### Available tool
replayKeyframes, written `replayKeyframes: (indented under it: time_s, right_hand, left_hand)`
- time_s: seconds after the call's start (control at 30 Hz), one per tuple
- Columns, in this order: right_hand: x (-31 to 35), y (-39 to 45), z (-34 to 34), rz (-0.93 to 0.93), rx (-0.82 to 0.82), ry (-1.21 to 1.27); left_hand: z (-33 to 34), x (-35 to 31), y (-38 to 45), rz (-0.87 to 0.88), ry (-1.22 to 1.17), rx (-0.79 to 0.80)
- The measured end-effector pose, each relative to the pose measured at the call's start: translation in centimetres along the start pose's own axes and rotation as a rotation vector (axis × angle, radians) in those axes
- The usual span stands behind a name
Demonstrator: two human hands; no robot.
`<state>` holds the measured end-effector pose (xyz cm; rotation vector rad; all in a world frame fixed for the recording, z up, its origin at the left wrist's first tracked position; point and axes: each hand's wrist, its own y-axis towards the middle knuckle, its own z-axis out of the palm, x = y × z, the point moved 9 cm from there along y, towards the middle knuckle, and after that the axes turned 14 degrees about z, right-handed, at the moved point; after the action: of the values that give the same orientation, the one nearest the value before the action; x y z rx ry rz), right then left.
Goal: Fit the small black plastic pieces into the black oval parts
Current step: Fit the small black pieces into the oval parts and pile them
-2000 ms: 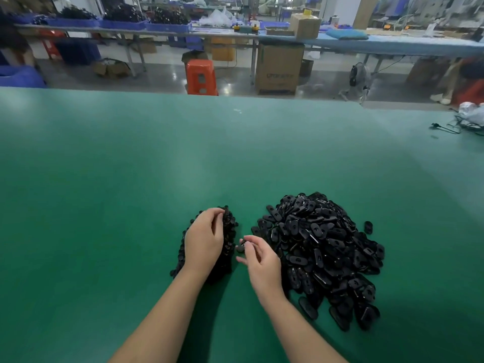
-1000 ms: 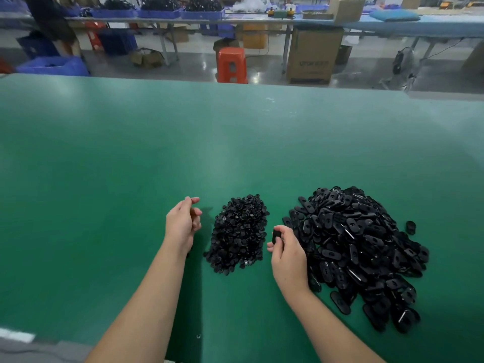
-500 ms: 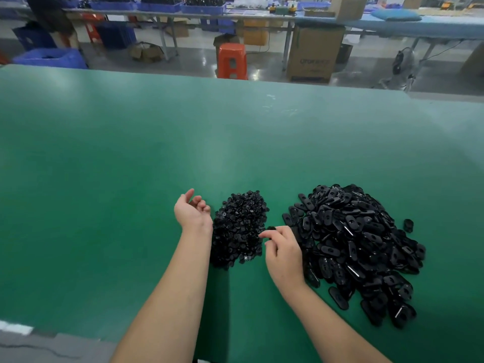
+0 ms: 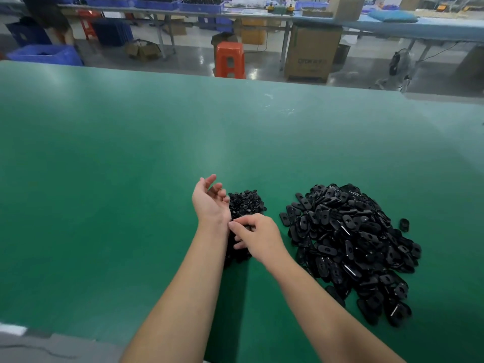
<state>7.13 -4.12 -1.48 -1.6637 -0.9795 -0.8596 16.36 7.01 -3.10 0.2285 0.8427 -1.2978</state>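
A low heap of small black plastic pieces [image 4: 246, 203] lies on the green table, partly hidden by my hands. To its right is a much larger pile of black oval parts [image 4: 351, 244]. My left hand [image 4: 209, 201] is palm up at the small heap's left edge, fingers loosely curled and holding nothing. My right hand [image 4: 258, 237] hovers over the near end of the small heap, with its thumb and forefinger reaching to my left wrist. Its fingers curl round a dark piece, which looks like one black oval part; most of it is hidden.
One stray oval part [image 4: 404, 224] lies just right of the big pile. The green table [image 4: 131, 179] stretches wide to the left and back. Beyond its far edge are an orange stool [image 4: 230, 60], a cardboard box [image 4: 311, 52] and benches with blue bins.
My left hand turned palm up and moved right to the small heap. My right hand, holding an oval part a second ago, shifted left over the heap to my left wrist.
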Motion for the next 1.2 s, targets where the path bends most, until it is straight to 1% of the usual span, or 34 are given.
replayKeyframes:
  time_s: [0.1,0.17,0.2,0.27,0.33,0.37,0.43,0.47,0.5,0.7,0.87,1.03,1.2]
  right_hand:
    - [0.7,-0.2,-0.1,-0.017,0.024,-0.193]
    - [1.3,-0.2,-0.7,-0.052,-0.031,-0.292]
    - [1.6,-0.3,-1.1,-0.064,-0.063,-0.286]
    - [1.7,-0.4,-2.1,-0.055,-0.083,-0.140]
    - [1.4,-0.3,-3.1,-0.025,-0.035,0.130]
    - [1.3,-0.4,-3.5,-0.016,-0.013,0.231]
    - [1.2,-0.4,-4.4,-0.009,-0.006,0.293]
    - [1.2,-0.4,-4.7,-0.005,-0.006,0.291]
    - [1.1,-0.4,-4.9,-0.001,-0.004,0.282]
    - [0.4,-0.9,-5.2,-0.006,0.001,0.241]
    - [-0.8,-0.8,-4.8,0.039,0.046,0.286]
    - [-1.4,-0.8,-5.3,0.045,0.031,0.335]
    - [-1.6,-1.0,-5.9,0.007,0.010,0.376]
  left_hand:
    - [0.4,-0.2,-0.5,0.047,0.081,0.066]
    - [0.9,-0.4,-0.8,0.087,0.137,0.108]
    - [1.2,-0.7,-0.9,0.127,0.193,0.134]
    - [1.6,-1.5,-1.3,0.237,0.392,0.234]
    - [2.2,-1.9,-2.2,0.310,0.611,0.437]
    - [2.4,-1.7,-2.9,0.311,0.693,0.565]
    - [2.5,-1.1,-4.5,0.262,0.764,0.783]
    - [2.4,-0.9,-5.1,0.232,0.760,0.844]
    - [2.3,-0.8,-5.6,0.211,0.745,0.872]
    - [1.6,-0.5,-6.8,0.202,0.722,0.861]
    - [1.0,-0.1,-7.3,0.202,0.721,0.831]
    - [0.6,0.2,-7.2,0.196,0.757,0.789]
    - [0.5,0.3,-7.1,0.174,0.662,0.697]
